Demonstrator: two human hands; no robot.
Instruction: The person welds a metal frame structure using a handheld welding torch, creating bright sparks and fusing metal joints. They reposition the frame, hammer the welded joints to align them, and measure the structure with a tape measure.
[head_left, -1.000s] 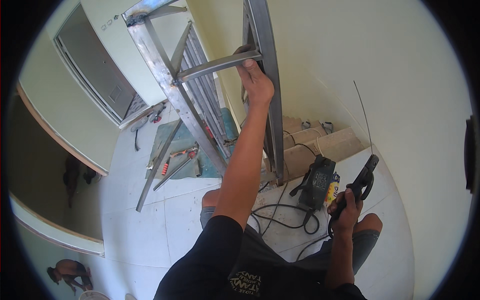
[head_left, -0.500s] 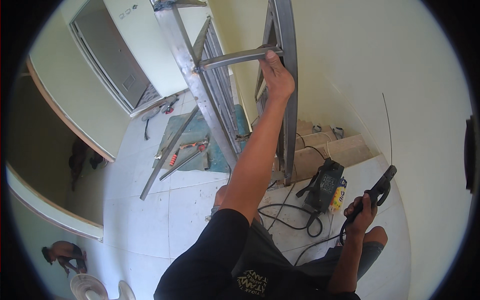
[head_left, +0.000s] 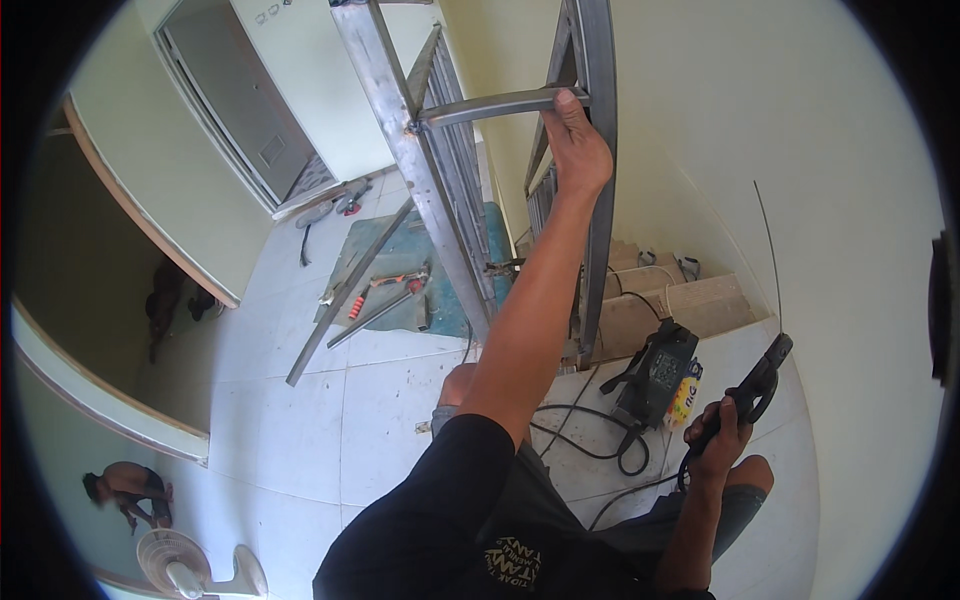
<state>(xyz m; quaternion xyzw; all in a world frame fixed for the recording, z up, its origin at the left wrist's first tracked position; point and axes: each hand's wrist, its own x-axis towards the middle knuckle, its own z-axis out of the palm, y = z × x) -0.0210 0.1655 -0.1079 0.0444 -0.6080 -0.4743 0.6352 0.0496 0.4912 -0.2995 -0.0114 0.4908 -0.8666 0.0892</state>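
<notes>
My left hand (head_left: 580,150) is raised and closed round the right end of a short metal crossbar (head_left: 490,105). That bar spans two upright square-tube posts of a bare metal railing frame (head_left: 425,185); my thumb lies over it beside the right post (head_left: 598,210). Low on the right, my right hand (head_left: 718,437) grips a black welding electrode holder (head_left: 755,390). A thin electrode rod (head_left: 768,250) points up from its jaws, apart from the frame. The holder's cable drops past my right knee.
A black welding machine (head_left: 655,375) with coiled cable and a colourful packet (head_left: 683,395) stand by the stairs (head_left: 690,305). A hammer (head_left: 398,277) and cut metal tubes (head_left: 350,290) lie on a green mat (head_left: 400,245). A fan (head_left: 172,560) and a crouching person (head_left: 135,490) are far left.
The view has shifted slightly, so the frame and floor items appear further right. My left hand keeps its grip on the crossbar, and my right hand still holds the electrode holder.
</notes>
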